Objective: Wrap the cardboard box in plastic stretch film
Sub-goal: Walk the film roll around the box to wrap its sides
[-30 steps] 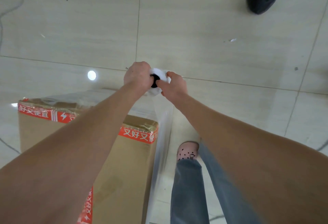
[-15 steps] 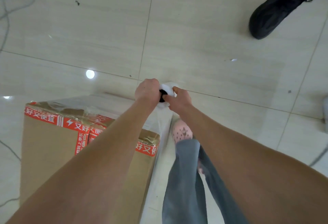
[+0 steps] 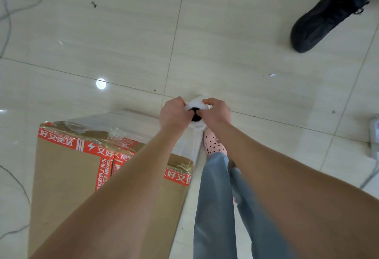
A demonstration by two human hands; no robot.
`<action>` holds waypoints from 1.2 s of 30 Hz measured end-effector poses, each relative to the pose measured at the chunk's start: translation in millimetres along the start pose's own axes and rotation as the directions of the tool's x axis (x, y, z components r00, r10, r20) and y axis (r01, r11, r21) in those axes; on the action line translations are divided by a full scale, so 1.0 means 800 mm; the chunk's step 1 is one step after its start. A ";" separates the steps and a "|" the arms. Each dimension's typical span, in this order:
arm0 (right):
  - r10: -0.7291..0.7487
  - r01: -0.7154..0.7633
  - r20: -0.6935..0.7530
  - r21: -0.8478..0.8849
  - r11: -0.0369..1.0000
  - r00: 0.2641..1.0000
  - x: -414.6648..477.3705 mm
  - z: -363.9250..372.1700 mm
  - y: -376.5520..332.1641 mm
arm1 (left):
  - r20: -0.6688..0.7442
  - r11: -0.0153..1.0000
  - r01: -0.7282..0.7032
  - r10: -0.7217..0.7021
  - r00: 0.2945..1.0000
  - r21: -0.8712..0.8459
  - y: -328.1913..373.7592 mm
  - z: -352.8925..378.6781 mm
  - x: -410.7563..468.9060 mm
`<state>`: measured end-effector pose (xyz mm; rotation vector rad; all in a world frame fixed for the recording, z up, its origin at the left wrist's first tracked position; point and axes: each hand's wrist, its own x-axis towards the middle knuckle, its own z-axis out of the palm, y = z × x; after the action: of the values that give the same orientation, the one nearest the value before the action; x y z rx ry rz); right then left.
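Note:
A tall cardboard box (image 3: 65,176) sealed with red printed tape stands on the floor at the lower left. A roll of stretch film (image 3: 197,106) is held upright past the box's far right corner, its dark core hole facing me. My left hand (image 3: 173,114) grips the roll's top from the left. From the right, my right hand (image 3: 217,111) grips it, fingers curled over the rim. A clear sheet of film (image 3: 131,118) stretches from the roll along the box's far side, and film wrinkles over the top edge.
Pale floor tiles (image 3: 225,33) surround the box. Another person's black shoe (image 3: 328,14) is at the upper right. Grey cables (image 3: 8,12) run along the left edge, and a white device (image 3: 375,131) lies at the right edge. My pink shoe (image 3: 214,144) and jeans are beside the box.
I have stepped forward along the box's right side with the roll in both hands. More of the box top and the black shoe has come into view.

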<state>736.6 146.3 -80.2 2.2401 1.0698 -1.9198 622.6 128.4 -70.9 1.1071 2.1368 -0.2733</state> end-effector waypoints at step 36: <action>-0.059 0.061 0.017 -0.187 0.981 0.998 0.018 0.052 -0.092 | -0.046 0.988 -0.155 0.155 0.987 0.007 -0.039 -0.057 0.056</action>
<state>664.7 192.3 -72.5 2.1181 1.2714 -1.7663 558.5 159.5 -71.6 1.2857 2.0772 -0.1801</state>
